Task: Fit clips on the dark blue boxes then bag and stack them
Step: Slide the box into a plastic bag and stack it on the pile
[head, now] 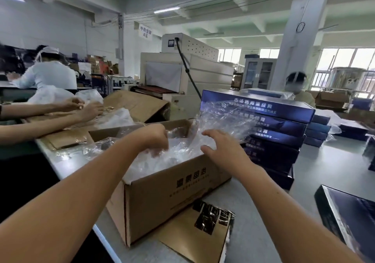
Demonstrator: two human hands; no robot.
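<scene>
The left hand (pixel 156 139) reaches down into the carton (pixel 172 193) at the centre of the table (pixel 316 173), its fingers curled into the clear bags (pixel 168 157) that fill it; the fingertips are buried in the plastic, so I cannot tell exactly how much they grasp, though the curl reads as a grip on the film. The right hand (pixel 221 147) hovers at the carton's 2 o'clock corner, fingers spread and only loosely bent, thumb out to the side. It touches or nearly touches a raised sheet of film (pixel 221 118); it pinches nothing that I can see.

The carton is open at the top, flaps up, and is packed with crumpled clear bags up to the rim. A loose sheet rises from it toward 1 o'clock and drapes against the stack (pixel 276 132) of dark blue boxes, which stands just beside the carton at 2 o'clock, several high. One more blue box (pixel 351 218) lies at 4 o'clock near the table edge. At 6 o'clock, against the carton's front, lies a flat card (pixel 192 240) with dark clips (pixel 213 218) heaped on its upper end.

At 10 o'clock a second open carton (pixel 129 104) holds more plastic, and another person's hands (pixel 85 108) work over it.
</scene>
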